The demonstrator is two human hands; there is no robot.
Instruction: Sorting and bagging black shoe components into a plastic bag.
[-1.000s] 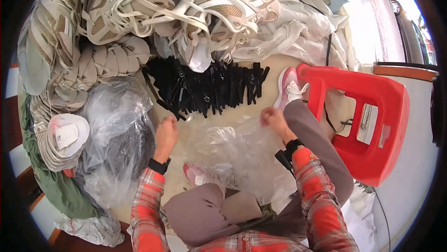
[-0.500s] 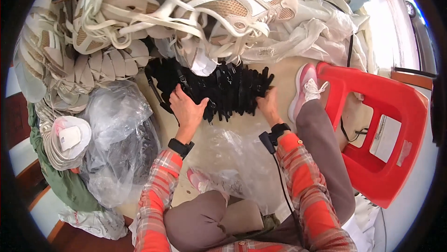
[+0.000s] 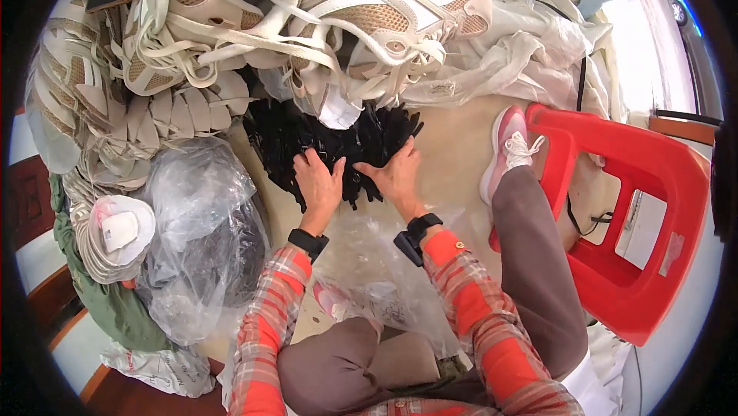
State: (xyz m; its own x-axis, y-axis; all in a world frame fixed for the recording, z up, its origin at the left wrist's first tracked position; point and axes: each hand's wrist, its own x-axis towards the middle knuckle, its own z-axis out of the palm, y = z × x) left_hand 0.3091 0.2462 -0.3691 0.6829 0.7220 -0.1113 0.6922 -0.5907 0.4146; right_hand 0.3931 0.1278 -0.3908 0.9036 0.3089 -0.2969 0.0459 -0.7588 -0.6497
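A row of thin black straps [image 3: 338, 143] lies bunched on the pale surface in front of me. Small buckle-like glints show among them, but their exact kind is hard to make out. My left hand [image 3: 317, 189] rests on the near edge of the bunch, fingers apart and thumb pointing inward. Close beside it, my right hand [image 3: 396, 178] lies over the right part of the straps, thumb and fingers spread. The two thumbs nearly meet, and some fingertips sink out of sight among the straps. A white shoe tongue-like piece [image 3: 338, 109] hangs over the far edge of the bunch.
Beige mesh shoe uppers [image 3: 369, 16] with laces are heaped beyond the straps. Stacked beige pieces [image 3: 111, 239] and a clear plastic bag [image 3: 200, 239] sit at the left. A red plastic stool [image 3: 638, 147] stands right, next to my pink shoe [image 3: 509, 147]. Clear film [image 3: 384, 255] lies nearer me.
My right hand has moved left from the right end of the straps, close to my left hand. The left hand has shifted slightly right, and the strap bunch has become narrower.
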